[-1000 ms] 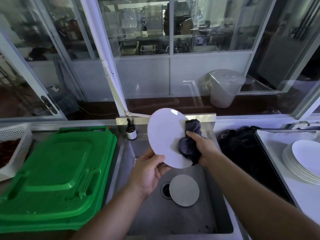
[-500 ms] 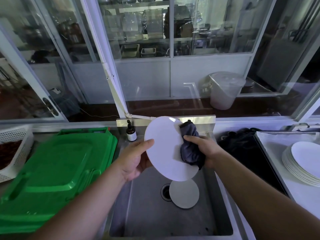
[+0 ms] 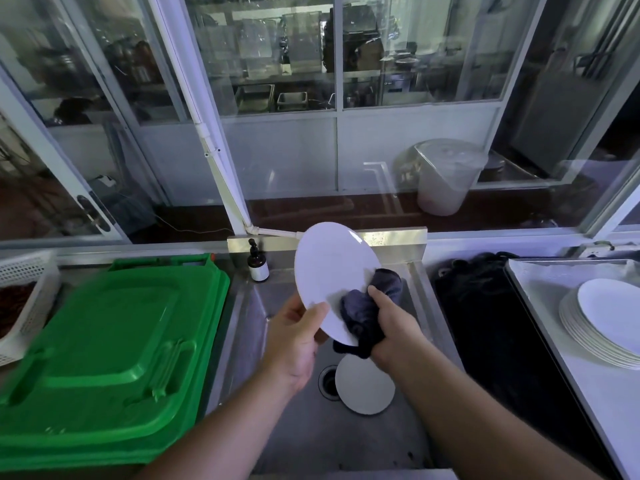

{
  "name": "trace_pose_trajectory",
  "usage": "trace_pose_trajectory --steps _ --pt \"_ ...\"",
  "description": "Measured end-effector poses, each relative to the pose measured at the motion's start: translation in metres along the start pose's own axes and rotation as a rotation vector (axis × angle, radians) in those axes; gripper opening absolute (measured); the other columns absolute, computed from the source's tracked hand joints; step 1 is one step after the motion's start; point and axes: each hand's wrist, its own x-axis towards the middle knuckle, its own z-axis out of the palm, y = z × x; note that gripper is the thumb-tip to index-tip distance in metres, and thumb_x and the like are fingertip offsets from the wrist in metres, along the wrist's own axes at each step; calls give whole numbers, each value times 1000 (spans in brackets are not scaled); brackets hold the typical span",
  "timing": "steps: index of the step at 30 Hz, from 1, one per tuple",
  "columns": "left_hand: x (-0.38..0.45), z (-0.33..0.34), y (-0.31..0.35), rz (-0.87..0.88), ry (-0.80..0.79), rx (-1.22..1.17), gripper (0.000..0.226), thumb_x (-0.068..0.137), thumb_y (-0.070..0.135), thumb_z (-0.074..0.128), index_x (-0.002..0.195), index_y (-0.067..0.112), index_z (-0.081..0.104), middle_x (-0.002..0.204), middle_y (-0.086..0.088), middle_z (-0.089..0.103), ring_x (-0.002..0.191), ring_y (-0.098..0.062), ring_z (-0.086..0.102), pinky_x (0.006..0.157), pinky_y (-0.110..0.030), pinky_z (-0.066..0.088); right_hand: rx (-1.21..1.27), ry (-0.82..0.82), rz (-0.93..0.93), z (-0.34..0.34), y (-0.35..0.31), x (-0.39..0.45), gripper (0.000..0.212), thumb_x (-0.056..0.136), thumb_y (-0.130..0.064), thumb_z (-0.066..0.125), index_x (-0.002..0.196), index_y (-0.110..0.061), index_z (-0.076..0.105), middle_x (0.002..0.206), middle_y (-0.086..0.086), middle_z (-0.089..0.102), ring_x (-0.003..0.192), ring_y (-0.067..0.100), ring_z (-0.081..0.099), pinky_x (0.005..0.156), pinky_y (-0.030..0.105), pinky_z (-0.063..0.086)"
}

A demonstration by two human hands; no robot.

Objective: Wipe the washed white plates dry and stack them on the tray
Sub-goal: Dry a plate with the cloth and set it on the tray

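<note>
Since half a second ago the dark cloth (image 3: 372,311) has slid from the plate's (image 3: 334,277) upper right edge down to its lower right rim, so wiping is partway round. From the head view, the left hand (image 3: 294,336) grips the plate's lower left edge above the sink (image 3: 349,441); the right hand (image 3: 394,329) clutches the cloth against it. Another plate (image 3: 365,384) waits by the drain. Dried plates (image 3: 602,322) sit stacked on the tray (image 3: 547,282) at right.
</note>
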Motion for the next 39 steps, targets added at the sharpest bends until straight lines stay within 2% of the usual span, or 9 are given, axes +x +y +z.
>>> trace_pose_trajectory --steps 5,10,17,20,23,25,30,35,39 --pt "1 -7 8 -54 -93 51 37 79 9 82 114 7 71 111 -17 77 96 -27 75 75 -35 63 -33 -35 22 -8 -3 -2 54 77 -35 91 121 -9 73 109 18 79 100 46 76 89 73 55" --pt "23 -14 55 -206 -55 138 61 80 44 74 127 6 66 121 -22 73 107 -37 70 81 -42 60 -237 -148 -105 -14 -39 -11 41 86 -23 86 118 -1 71 106 19 79 96 36 78 79 45 63" --pt "26 -14 57 -154 -70 142 53 77 26 73 122 0 68 117 -24 74 102 -36 71 81 -41 61 -318 -98 -205 -3 -59 -10 42 84 -25 88 115 -2 73 100 14 81 88 28 79 68 33 61" --pt "21 -12 38 -121 -23 89 43 75 22 72 113 4 72 117 -26 73 100 -35 70 80 -41 58 -240 -30 -159 -3 -46 -5 46 78 -30 93 111 -6 73 94 12 81 82 31 79 66 38 63" --pt "11 -6 13 -79 -9 25 36 76 17 72 111 11 73 113 -19 76 98 -30 72 80 -41 60 -99 26 -34 -2 -14 -4 54 72 -37 96 113 -9 73 101 17 80 88 43 78 77 70 60" --pt "3 -2 1 -49 -27 21 44 77 15 72 122 12 69 115 -18 75 100 -30 72 85 -45 59 -27 65 9 -2 4 -5 49 77 -37 93 111 -8 73 104 19 79 89 47 77 79 77 56" --pt "2 -6 6 -91 -111 74 49 77 14 75 126 14 65 119 -16 75 107 -34 73 88 -46 61 -45 1 0 -13 3 -8 49 82 -31 89 118 -3 73 105 19 79 97 45 76 91 69 57" --pt "19 -19 47 -257 -86 161 60 82 47 77 127 10 67 124 -21 72 115 -38 68 103 -53 50 -271 -121 -139 -18 -33 -19 35 88 -21 84 114 -1 71 101 16 80 90 33 79 74 40 63" --pt "22 -21 54 -215 -163 157 62 78 35 79 129 3 66 126 -25 70 115 -39 68 105 -53 49 -358 -119 -216 -15 -49 -16 40 87 -23 85 116 2 72 105 18 80 97 32 78 84 39 62"
